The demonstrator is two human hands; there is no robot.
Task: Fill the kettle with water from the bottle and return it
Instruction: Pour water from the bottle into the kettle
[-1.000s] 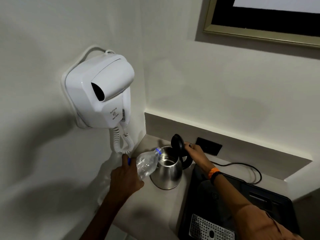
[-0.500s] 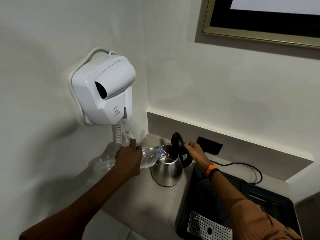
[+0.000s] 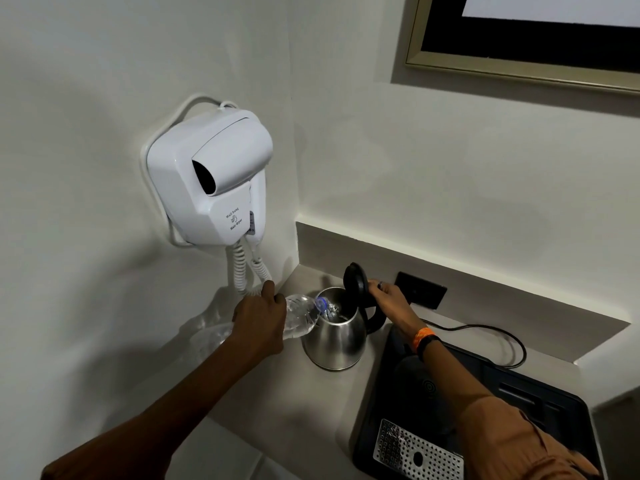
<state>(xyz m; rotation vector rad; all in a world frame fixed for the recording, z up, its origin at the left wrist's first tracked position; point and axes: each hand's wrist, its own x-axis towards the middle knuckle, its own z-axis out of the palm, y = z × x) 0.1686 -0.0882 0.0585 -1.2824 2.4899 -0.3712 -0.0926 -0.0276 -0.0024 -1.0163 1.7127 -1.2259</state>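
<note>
Two hands work at our stainless steel kettle [image 3: 337,337], which stands on the pale counter [image 3: 277,403] in the corner, just left of the black tray [image 3: 540,400]. Our left hand [image 3: 258,322] is clamped around the clear water bottle [image 3: 300,317], tipped nearly level so its blue-ringed neck sits over the kettle's open mouth. Our right hand [image 3: 389,301], with an orange wristband [image 3: 423,336] on the wrist, is closed on the top of the kettle's black handle, just behind the raised black lid [image 3: 356,283]. Behind it a black wall socket [image 3: 420,290] sits on the backsplash, and a black cord [image 3: 498,341] loops beside the tray. Above the bottle hangs a white wall-mounted hair dryer [image 3: 211,178] with its coiled cable [image 3: 242,271].
</note>
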